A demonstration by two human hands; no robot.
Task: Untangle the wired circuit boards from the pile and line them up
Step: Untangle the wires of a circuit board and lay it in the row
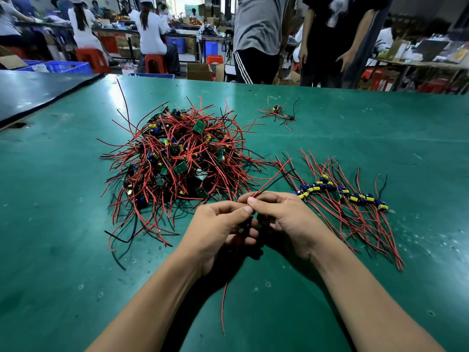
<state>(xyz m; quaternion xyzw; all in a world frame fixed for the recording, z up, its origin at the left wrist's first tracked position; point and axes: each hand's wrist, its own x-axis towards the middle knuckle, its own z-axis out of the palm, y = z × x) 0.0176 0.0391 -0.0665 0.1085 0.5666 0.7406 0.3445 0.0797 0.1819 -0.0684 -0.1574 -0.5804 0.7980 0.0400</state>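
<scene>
A tangled pile of small green circuit boards with red and black wires (177, 158) lies on the green table (63, 224), left of centre. To the right, a row of boards with yellow and blue capacitors (340, 193) is laid out with their wires fanned toward me. My left hand (218, 232) and my right hand (284, 219) meet just in front of the pile and together pinch one wired board (274, 177). Its red and black leads stick up to the right, and one red lead (223, 308) hangs down below my hands. The board itself is hidden in my fingers.
A small separate clump of wired boards (279, 113) lies at the far middle of the table. A dark mat (33, 95) covers the far left corner. Two people (256, 39) stand at the far edge; others sit at benches behind.
</scene>
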